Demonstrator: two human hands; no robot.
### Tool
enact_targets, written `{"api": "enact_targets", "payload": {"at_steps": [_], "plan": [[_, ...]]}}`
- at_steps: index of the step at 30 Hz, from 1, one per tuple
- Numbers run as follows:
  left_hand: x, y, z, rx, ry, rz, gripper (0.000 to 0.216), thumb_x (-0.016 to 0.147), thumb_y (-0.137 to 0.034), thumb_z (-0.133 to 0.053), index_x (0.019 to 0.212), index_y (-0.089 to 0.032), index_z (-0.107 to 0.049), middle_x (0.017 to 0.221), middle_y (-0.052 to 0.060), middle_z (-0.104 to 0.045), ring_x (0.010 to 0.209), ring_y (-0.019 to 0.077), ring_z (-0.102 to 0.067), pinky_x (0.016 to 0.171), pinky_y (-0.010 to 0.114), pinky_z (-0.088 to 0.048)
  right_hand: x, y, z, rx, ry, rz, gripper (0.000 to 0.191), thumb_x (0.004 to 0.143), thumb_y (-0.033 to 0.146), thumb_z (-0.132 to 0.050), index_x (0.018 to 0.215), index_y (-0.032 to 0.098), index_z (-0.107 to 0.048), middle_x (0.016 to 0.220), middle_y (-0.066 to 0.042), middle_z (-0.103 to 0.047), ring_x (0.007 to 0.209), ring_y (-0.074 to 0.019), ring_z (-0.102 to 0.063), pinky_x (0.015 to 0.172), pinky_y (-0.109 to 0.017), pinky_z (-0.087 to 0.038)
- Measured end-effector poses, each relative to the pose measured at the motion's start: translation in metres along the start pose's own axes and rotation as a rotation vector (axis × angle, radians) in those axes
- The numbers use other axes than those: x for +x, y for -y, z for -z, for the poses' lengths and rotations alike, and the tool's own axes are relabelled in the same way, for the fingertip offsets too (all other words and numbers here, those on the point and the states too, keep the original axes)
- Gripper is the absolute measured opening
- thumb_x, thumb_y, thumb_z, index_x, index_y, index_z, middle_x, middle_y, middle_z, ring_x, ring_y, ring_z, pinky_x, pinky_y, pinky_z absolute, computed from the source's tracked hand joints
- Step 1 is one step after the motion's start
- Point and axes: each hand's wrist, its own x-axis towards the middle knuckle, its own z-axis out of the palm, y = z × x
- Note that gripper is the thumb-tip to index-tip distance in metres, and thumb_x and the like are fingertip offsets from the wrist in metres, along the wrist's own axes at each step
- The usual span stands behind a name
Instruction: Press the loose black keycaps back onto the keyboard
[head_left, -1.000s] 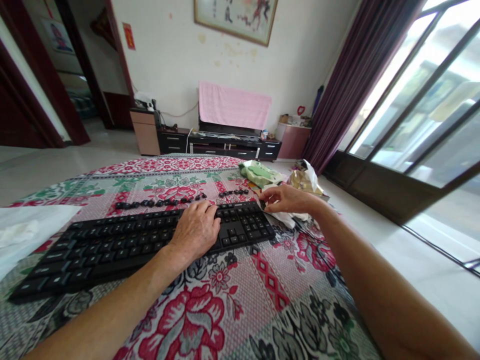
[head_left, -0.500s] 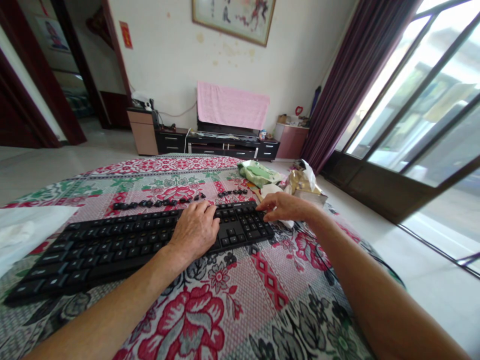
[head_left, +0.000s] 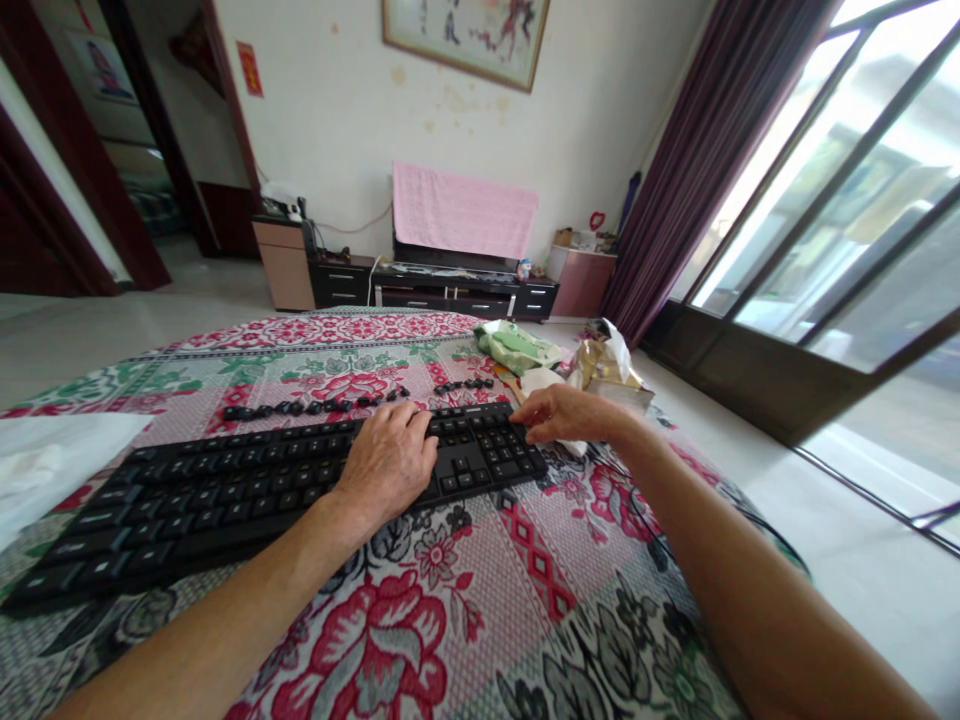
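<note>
A long black keyboard (head_left: 247, 480) lies across the floral tablecloth. My left hand (head_left: 390, 455) rests palm down over its middle-right keys, fingers bent over the far edge, holding it. My right hand (head_left: 559, 412) is at the far right corner, by the number pad (head_left: 506, 450). Its thumb and fingers are drawn together at the top keys; whatever is between the fingertips is hidden. Small loose black keycaps (head_left: 315, 407) lie in a row behind the keyboard, with another short row (head_left: 469, 385) farther right. White tissue (head_left: 540, 380) shows behind and below my right hand.
A green plastic packet (head_left: 517, 345) and a gold tissue box (head_left: 611, 375) stand at the back right. A white sheet or bag (head_left: 67, 450) lies at the left. Dark cable (head_left: 637, 500) runs under my right forearm. The tablecloth (head_left: 420, 620) covers the table.
Both hands stay in nearly the same places. The view has shifted very slightly; the loose keycaps and keyboard look unmoved on the table.
</note>
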Motion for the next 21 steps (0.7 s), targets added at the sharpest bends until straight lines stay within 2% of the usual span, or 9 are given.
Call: {"api": "enact_targets", "payload": {"at_steps": [5, 8, 14, 21], "plan": [[0.000, 0.000, -0.001, -0.009, -0.005, 0.006, 0.030, 0.081, -0.029, -0.035, 0.101, -0.014, -0.052, 0.103, 0.011, -0.053, 0.100, 0.0215, -0.044, 0.084, 0.038, -0.034, -0.001, 0.002, 0.001, -0.029, 0.009, 0.046, 0.034, 0.068, 0.020, -0.055, 0.101, 0.017, -0.063, 0.091, -0.003, -0.064, 0.079, -0.0151, -0.057, 0.072, -0.024, -0.044], [0.000, 0.000, -0.001, -0.017, -0.002, 0.013, 0.030, 0.081, -0.028, -0.036, 0.101, -0.014, -0.053, 0.102, 0.011, -0.053, 0.100, 0.0221, -0.044, 0.083, 0.038, -0.034, 0.000, 0.000, -0.001, -0.042, -0.039, 0.082, 0.029, 0.071, 0.020, -0.052, 0.097, 0.018, -0.065, 0.090, -0.003, -0.065, 0.079, -0.0147, -0.057, 0.073, -0.025, -0.043], [0.000, 0.000, 0.000, -0.039, -0.009, 0.025, 0.029, 0.080, -0.029, -0.037, 0.100, -0.015, -0.053, 0.102, 0.011, -0.053, 0.100, 0.0226, -0.044, 0.083, 0.039, -0.034, 0.009, -0.011, -0.009, 0.004, -0.141, -0.063, 0.028, 0.068, 0.017, -0.052, 0.092, 0.015, -0.066, 0.069, -0.002, -0.065, 0.060, -0.0119, -0.056, 0.058, -0.024, -0.044], [0.000, 0.000, 0.000, -0.018, 0.004, 0.018, 0.030, 0.081, -0.030, -0.036, 0.100, -0.014, -0.053, 0.102, 0.011, -0.053, 0.101, 0.0221, -0.044, 0.084, 0.037, -0.034, 0.009, -0.006, -0.009, 0.002, -0.179, -0.089, 0.019, 0.067, 0.020, -0.053, 0.079, 0.013, -0.066, 0.061, -0.004, -0.063, 0.055, -0.0111, -0.055, 0.053, -0.023, -0.043]]}}
